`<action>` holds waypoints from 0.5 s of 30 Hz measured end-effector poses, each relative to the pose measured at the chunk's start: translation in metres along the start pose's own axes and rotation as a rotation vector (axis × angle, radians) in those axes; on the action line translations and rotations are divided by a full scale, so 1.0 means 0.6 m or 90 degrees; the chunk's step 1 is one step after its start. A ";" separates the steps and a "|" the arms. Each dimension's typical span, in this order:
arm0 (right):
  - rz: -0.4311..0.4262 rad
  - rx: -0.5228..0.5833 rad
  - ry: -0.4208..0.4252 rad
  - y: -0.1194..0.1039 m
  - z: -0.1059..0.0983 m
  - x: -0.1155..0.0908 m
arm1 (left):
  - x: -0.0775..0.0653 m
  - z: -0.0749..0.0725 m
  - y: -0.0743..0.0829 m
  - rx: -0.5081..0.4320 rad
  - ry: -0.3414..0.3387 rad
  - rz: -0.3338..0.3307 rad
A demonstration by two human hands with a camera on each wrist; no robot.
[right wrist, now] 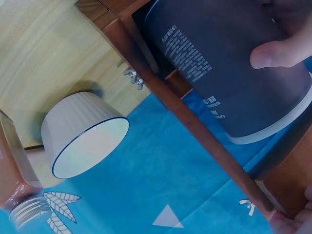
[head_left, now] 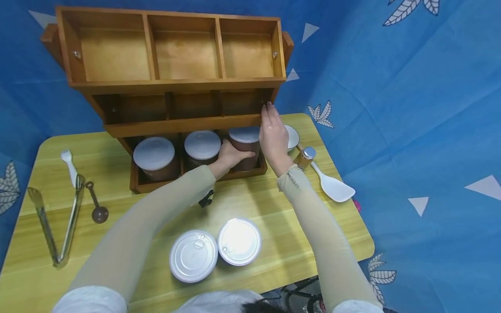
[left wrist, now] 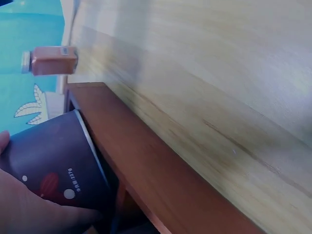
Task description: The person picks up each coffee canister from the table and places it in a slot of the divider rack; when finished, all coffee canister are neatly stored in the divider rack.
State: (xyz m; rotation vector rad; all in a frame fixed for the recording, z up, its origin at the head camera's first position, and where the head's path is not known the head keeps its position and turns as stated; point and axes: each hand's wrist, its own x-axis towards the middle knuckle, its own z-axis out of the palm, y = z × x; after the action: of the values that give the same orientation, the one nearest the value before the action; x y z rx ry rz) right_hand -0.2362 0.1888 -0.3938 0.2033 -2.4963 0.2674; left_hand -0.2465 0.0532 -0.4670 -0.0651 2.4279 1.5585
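A wooden three-tier rack (head_left: 184, 125) stands at the back of the table. Its bottom tier holds three dark canisters with pale lids: a left canister (head_left: 154, 154), a middle canister (head_left: 202, 147) and a right canister (head_left: 246, 143). My left hand (head_left: 231, 156) grips the right canister, its thumb across the front. That canister is tilted in its compartment, with white print and a red mark on its dark side (left wrist: 53, 165). My right hand (head_left: 272, 137) touches the right end of the middle tier, fingers straight; its fingertips (right wrist: 285, 223) show beside the wood in the right wrist view.
Two lidded tins, a left tin (head_left: 193, 256) and a right tin (head_left: 239, 241), stand at the front. Tongs (head_left: 66, 226), a white fork (head_left: 69, 167) and a brown scoop (head_left: 99, 213) lie left. Right are a white bowl (right wrist: 83, 134), spice bottle (head_left: 305, 157) and white spatula (head_left: 336, 188).
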 end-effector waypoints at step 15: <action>0.010 0.001 -0.007 -0.003 0.001 -0.001 | 0.014 0.012 -0.037 0.030 -0.006 0.085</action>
State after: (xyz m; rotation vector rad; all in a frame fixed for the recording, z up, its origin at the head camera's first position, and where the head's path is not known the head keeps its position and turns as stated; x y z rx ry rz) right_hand -0.2356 0.1868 -0.3944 0.1870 -2.5102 0.2748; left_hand -0.2496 0.0514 -0.4915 0.1158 2.5061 1.5499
